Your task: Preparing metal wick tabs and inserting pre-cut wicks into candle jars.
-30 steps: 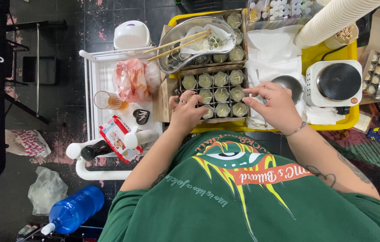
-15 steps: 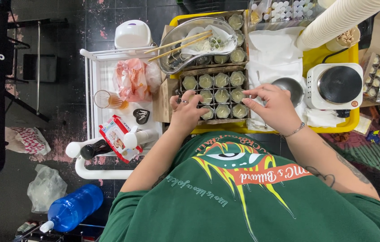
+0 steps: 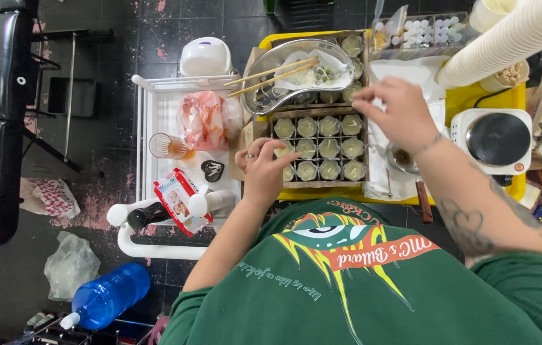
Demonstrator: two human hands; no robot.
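Glossy metal bowl (image 3: 271, 70), wooden chopsticks (image 3: 271, 69), rough cardboard divider box (image 3: 319, 148), glossy yellow plastic tray (image 3: 515, 96).

The left hand (image 3: 263, 167) hid the near-left cups of the tray (image 3: 319, 148). The right hand (image 3: 396, 110) covered the white paper; its fingertips were blurred.

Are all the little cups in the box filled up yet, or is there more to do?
The cups in the cardboard box all look filled with pale stuff. The left hand rests on the box's near-left corner; the right hand hovers over white paper. What's left, I can't tell.
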